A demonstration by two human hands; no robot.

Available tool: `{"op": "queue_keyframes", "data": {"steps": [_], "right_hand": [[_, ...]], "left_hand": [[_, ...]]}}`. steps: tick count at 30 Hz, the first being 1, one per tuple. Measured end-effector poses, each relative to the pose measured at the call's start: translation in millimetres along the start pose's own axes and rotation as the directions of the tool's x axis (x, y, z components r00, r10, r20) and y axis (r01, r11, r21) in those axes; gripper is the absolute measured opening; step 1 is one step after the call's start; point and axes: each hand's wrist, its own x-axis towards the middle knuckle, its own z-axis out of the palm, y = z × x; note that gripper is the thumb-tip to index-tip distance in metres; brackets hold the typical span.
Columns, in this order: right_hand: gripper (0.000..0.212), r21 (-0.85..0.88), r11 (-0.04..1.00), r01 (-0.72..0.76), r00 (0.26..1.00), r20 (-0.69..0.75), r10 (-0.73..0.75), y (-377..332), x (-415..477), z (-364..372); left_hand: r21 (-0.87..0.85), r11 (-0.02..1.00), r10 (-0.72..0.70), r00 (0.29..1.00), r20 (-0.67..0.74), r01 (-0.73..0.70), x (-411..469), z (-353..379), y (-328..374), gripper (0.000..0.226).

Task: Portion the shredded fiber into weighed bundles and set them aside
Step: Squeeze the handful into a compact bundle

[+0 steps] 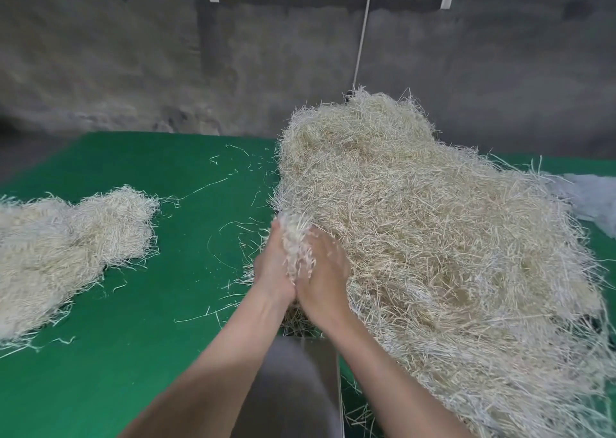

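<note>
A big heap of pale shredded fiber (433, 237) covers the right half of the green table (150, 354). At its left edge, my left hand (271, 267) and my right hand (325, 277) are pressed together around a small tuft of fiber (295, 241), which sticks up between the palms. Both hands are blurred by motion. Below the wrists a grey metal scale pan (300, 387) holds a few strands. Smaller set-aside bundles of fiber (66, 247) lie at the left of the table.
Loose strands are scattered over the green surface between the piles. A rough concrete wall (166, 54) rises behind the table, with a white cord (363, 27) hanging down to the heap. A crumpled clear plastic sheet (586, 197) lies at the far right.
</note>
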Motion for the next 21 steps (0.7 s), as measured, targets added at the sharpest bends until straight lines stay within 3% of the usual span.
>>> {"op": "queue_keyframes", "data": {"steps": [2,4,6,8,9,10,11,12,13,14,15,16,17,19,21], "right_hand": [[0.044,0.038,0.988,0.151,0.988,0.03,-0.152,-0.3,-13.6,0.0],[0.052,0.03,0.966,0.255,0.966,-0.041,-0.254,-9.0,-12.5,-4.8],[0.061,-0.007,0.983,0.182,0.983,0.015,-0.182,-15.9,10.4,-19.4],[0.053,0.138,0.99,-0.018,0.992,0.129,0.0,-14.9,31.0,-36.0],[0.047,0.217,0.975,-0.049,0.986,0.165,0.013,-12.2,30.2,-38.0],[0.043,0.276,0.961,-0.011,0.985,0.17,-0.038,-11.3,21.4,-34.3],[0.041,0.302,0.951,0.062,0.979,0.166,-0.116,-11.7,7.5,-25.6],[0.042,0.297,0.946,0.13,0.968,0.17,-0.186,-14.6,-5.6,-15.2],[0.042,0.271,0.949,0.161,0.962,0.172,-0.212,-15.5,-11.7,-6.4],[0.039,0.227,0.964,0.14,0.969,0.171,-0.181,-15.6,-7.8,-2.7],[0.042,0.2,0.978,0.062,0.98,0.173,-0.098,-16.4,1.7,-5.6],[0.049,0.212,0.977,-0.035,0.985,0.171,-0.001,-15.1,12.6,-13.3],[0.056,0.261,0.959,-0.108,0.985,0.16,0.067,-10.5,22.5,-22.4],[0.056,0.359,0.93,-0.081,0.991,0.128,0.036,-6.5,24.3,-28.9],[0.043,0.382,0.924,0.03,0.992,0.099,-0.073,-16.7,2.5,-14.1]], "left_hand": [[0.098,0.993,0.071,0.99,-0.121,-0.059,4.4,-8.8,-1.7,0.027],[0.17,0.983,0.063,0.997,0.034,-0.068,0.4,-8.6,-12.6,0.029],[0.14,0.99,-0.048,0.987,0.152,0.027,-14.5,3.2,-17.0,0.036],[0.094,0.995,-0.032,0.999,0.036,0.028,-18.0,11.5,-10.1,0.049],[0.057,0.998,-0.013,0.999,0.04,0.011,-21.3,14.4,-7.2,0.055],[-0.047,0.999,0.01,1.0,0.013,-0.009,-20.6,12.6,-10.5,0.052],[-0.031,0.997,0.064,0.997,-0.047,-0.066,-24.6,10.7,-10.3,0.04],[0.078,0.996,0.052,0.994,-0.095,-0.044,-34.2,14.9,-5.0,0.029],[0.381,0.921,0.138,0.983,-0.12,-0.083,-37.6,8.2,-12.5,0.035],[0.388,0.899,0.28,0.947,-0.158,-0.202,-30.9,4.8,-20.8,0.04],[0.207,0.977,0.066,0.996,-0.055,-0.053,-23.1,8.3,-23.9,0.034],[0.211,0.976,0.042,0.997,0.06,-0.054,-25.4,16.3,-25.0,0.024],[0.328,0.941,0.071,0.995,0.064,-0.088,-25.8,17.8,-17.1,0.017],[0.442,0.882,0.152,0.986,0.064,-0.164,-20.5,17.2,-4.0,0.018],[0.46,0.852,0.258,0.965,0.044,-0.249,-12.7,22.2,3.6,0.031]]}}
